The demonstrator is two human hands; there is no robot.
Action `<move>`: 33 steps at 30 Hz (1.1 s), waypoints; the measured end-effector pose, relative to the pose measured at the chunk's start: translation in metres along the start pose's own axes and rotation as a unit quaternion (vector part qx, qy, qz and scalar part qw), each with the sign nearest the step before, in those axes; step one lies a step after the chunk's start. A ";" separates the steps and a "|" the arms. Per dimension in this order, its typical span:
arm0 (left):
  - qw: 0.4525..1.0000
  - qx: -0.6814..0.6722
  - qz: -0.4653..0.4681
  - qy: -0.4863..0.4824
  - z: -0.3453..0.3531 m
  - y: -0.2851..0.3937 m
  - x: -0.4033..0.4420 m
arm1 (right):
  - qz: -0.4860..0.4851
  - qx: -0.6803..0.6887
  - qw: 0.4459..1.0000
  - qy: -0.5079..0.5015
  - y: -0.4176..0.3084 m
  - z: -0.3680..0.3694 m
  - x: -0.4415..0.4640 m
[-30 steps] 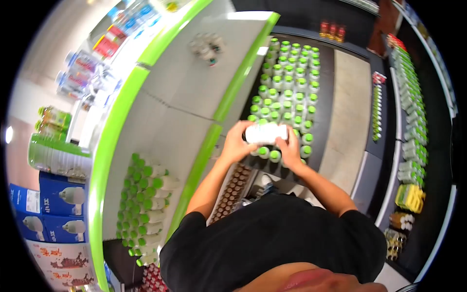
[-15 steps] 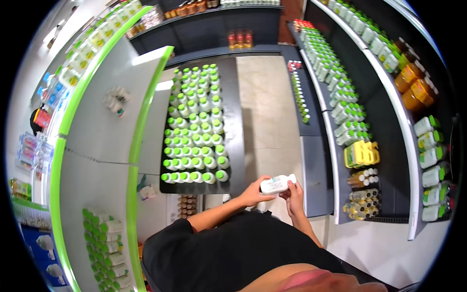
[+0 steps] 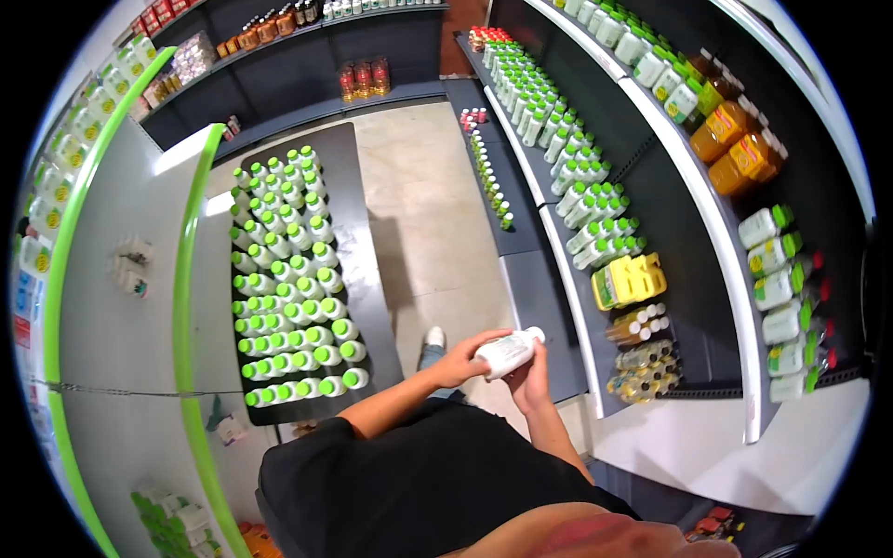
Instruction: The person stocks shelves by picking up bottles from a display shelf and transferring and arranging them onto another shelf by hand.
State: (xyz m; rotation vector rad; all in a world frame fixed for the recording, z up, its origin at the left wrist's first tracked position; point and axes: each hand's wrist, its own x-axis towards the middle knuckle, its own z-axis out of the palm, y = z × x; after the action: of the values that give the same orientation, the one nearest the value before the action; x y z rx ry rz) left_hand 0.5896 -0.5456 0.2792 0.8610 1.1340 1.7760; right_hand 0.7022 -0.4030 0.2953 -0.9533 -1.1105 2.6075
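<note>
A white bottle with a white cap and faint printing on its side lies tilted between my two hands, its cap end pointing up and to the right. My left hand is closed round the base end. The fingers of my right hand hold it from below near the cap. To the left, rows of white bottles with green caps stand on a black table, apart from my hands.
Dark shelves on my right carry green-capped bottles, yellow jugs and bottles of amber liquid. Green-edged shelving stands on the left. A pale floor aisle runs between table and shelves.
My view has turned and shifted to the right, so the table sits farther left. A shoe now shows on the floor. Both hands keep hold of the bottle, which has tilted slightly.
</note>
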 end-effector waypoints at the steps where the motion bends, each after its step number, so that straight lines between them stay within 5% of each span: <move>1: 0.999 -0.028 0.028 0.011 -0.011 -0.005 0.006 | 0.011 -0.025 0.999 -0.016 -0.008 0.002 0.014; 11: 0.982 -0.040 0.054 0.177 -0.171 0.044 0.076 | 0.132 -0.117 0.969 -0.173 -0.056 0.131 0.231; 16: 0.972 -0.020 0.081 0.219 -0.263 0.074 0.115 | 0.107 -0.209 0.945 -0.229 -0.083 0.220 0.332; 19: 0.977 0.020 0.097 0.189 -0.299 0.094 0.174 | 0.052 -0.098 0.978 -0.175 -0.100 0.247 0.380; 26: 0.988 0.147 -0.048 0.020 -0.378 0.115 0.342 | 0.038 -0.020 0.995 -0.093 -0.180 0.202 0.507; 30: 0.923 0.343 -0.162 -0.063 -0.413 0.132 0.434 | 0.126 -0.107 0.982 -0.090 -0.220 0.167 0.579; 33: 0.901 0.395 -0.165 -0.068 -0.437 0.142 0.501 | 0.128 -0.078 0.986 -0.067 -0.248 0.168 0.631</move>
State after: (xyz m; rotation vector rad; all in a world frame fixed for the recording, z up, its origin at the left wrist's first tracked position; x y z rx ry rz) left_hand -0.0354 -0.2805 0.3100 1.1416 1.8187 0.9331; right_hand 0.0783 -0.0948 0.2413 -1.0263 -1.3214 2.8611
